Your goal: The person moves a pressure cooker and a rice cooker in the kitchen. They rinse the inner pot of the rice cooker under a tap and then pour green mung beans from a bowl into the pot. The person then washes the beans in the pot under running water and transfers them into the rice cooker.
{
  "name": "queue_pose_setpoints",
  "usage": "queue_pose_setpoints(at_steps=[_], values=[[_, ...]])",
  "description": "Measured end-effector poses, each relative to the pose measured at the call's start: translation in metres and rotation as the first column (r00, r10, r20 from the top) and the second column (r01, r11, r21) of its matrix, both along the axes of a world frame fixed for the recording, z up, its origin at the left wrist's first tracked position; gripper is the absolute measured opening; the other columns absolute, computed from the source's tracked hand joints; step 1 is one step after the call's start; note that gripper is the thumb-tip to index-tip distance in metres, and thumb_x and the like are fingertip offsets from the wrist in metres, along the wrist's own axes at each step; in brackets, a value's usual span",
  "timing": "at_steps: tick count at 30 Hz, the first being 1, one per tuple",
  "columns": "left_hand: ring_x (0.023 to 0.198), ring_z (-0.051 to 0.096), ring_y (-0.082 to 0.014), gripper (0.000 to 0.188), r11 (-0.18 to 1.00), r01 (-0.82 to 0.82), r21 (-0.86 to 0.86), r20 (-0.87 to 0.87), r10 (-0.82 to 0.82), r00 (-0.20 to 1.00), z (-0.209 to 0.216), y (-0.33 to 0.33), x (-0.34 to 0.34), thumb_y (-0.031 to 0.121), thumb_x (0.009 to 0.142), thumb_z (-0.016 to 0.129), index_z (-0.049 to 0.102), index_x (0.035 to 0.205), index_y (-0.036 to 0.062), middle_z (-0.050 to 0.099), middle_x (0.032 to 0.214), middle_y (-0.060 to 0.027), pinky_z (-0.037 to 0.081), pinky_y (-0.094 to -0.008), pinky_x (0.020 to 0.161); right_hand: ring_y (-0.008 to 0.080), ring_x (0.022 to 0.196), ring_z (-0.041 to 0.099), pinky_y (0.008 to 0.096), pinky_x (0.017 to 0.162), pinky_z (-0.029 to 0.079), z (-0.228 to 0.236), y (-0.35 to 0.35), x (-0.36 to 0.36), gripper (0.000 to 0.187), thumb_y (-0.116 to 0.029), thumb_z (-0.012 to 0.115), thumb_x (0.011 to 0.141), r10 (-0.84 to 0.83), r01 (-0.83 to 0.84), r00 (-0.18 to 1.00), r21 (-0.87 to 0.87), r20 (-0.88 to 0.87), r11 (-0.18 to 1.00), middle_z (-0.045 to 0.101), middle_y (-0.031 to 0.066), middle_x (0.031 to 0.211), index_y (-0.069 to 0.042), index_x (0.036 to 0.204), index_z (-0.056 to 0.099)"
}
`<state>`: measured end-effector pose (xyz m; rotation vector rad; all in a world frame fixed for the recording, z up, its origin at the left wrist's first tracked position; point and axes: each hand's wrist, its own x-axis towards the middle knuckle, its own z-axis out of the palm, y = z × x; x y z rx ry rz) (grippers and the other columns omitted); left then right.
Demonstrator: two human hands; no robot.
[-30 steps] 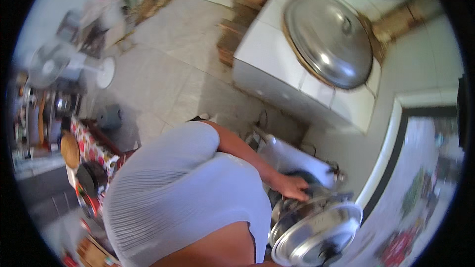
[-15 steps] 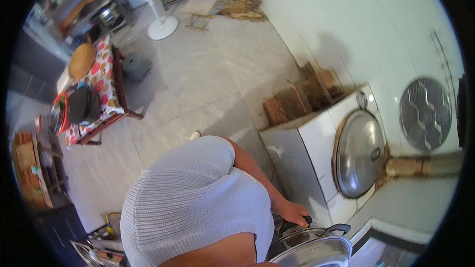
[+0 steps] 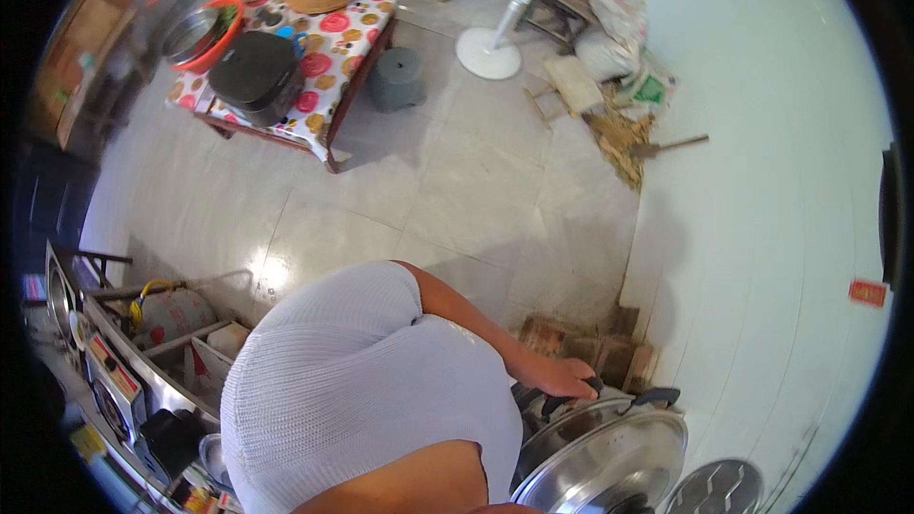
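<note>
My left hand is closed around a black side handle of a shiny steel pot. A broad domed steel lid shows at the pot's near side, its dark knob cut off by the lower edge. A second black handle sticks out on the right, with no hand on it. My right arm comes out of a light grey ribbed top and leaves at the lower edge, so the right hand is outside the frame.
Beyond the pot stand brown bricks or blocks by the white wall. A low table carries a black rice cooker. A white fan stands behind; a counter with a gas burner runs along the left.
My view has swung round: the table has slid to the upper middle and the tiled stove has left the frame. My left hand keeps its hold, and the pot has turned along with me.
</note>
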<state>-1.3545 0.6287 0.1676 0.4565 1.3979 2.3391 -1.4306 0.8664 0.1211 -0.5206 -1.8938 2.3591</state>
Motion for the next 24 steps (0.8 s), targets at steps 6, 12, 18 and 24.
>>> queue_pose_setpoints(at_steps=[6,12,18,24], values=[[0.065,0.049,-0.0119,0.034,0.911,-0.406,-0.065,0.051,0.41,0.911,-0.011,-0.133,-0.029,0.035,0.095,0.05,0.054,0.083,0.0033,0.053,0.067,-0.0015,0.04,-0.0297,0.061,0.0272,0.088,0.061,0.0436,0.074,0.051,0.005,-0.114,-0.088,0.041,-0.037,0.053,0.092,0.243,-0.243,0.97,-0.01,-0.007,0.97,0.064,0.0131,0.1,0.0,0.109,0.057],[0.066,0.045,-0.0084,0.032,0.712,-0.702,-0.016,0.162,0.695,0.701,-0.029,-0.237,-0.049,0.034,0.095,0.051,0.054,0.081,0.0056,0.05,0.067,0.0015,0.038,-0.0256,0.061,0.0271,0.088,0.062,0.0436,0.073,0.051,0.0,-0.214,-0.179,0.04,-0.036,0.053,0.093,0.466,-0.465,0.885,-0.042,0.007,0.884,0.064,0.0133,0.1,0.0,0.109,0.057],[0.065,0.043,-0.0085,0.032,0.407,-0.903,-0.137,0.209,0.903,0.376,-0.036,-0.317,-0.068,0.036,0.094,0.051,0.053,0.078,0.008,0.049,0.067,0.002,0.036,-0.0239,0.061,0.0269,0.088,0.062,0.0435,0.072,0.051,-0.006,-0.324,-0.281,0.039,-0.034,0.052,0.093,0.678,-0.672,0.735,-0.113,0.018,0.732,0.064,0.0134,0.1,0.0,0.11,0.057],[0.06,0.045,-0.0093,0.033,0.094,-0.983,-0.16,0.245,0.968,0.053,-0.045,-0.36,-0.08,0.037,0.094,0.051,0.051,0.078,0.0086,0.048,0.066,0.0014,0.038,-0.0248,0.055,0.0268,0.088,0.062,0.0435,0.071,0.052,-0.011,-0.458,-0.358,0.038,-0.033,0.052,0.093,0.856,-0.835,0.517,-0.203,0.029,0.511,0.064,0.0136,0.1,0.001,0.11,0.057]])
